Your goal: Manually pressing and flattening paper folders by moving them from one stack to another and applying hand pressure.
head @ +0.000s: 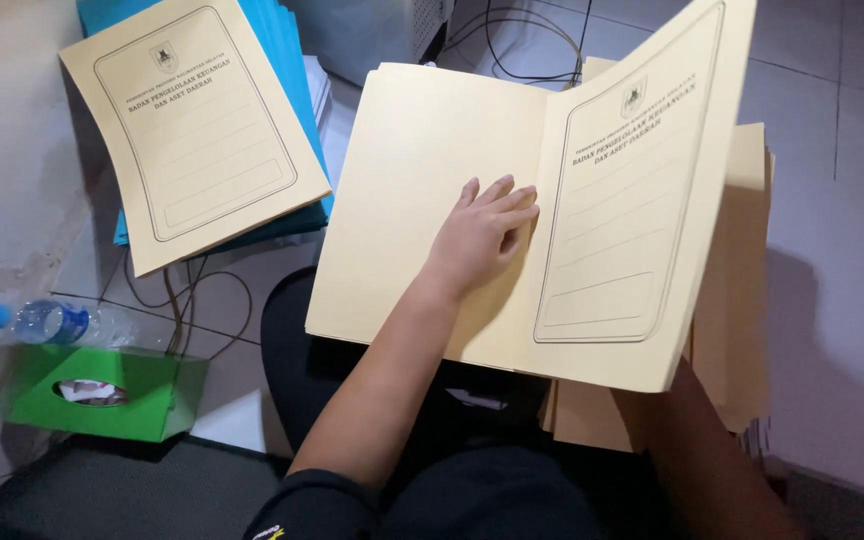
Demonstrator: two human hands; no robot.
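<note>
Left hand (480, 235) flat, fingers spread, pressing the fold of open cream folder (422, 200) on lap at centre. Right hand hidden behind raised cover at 3 o'clock; grip not discernible. Green tissue box (102, 392) at 8 o'clock.

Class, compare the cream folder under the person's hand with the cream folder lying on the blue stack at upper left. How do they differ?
The folder under the left hand is open, its printed cover lifted; the folder on the blue stack is shut and lies flat. The open folder rests over the person's lap and is pressed by the hand; the shut folder lies apart, untouched. Both are cream, with a framed, lined panel on the cover.
</note>
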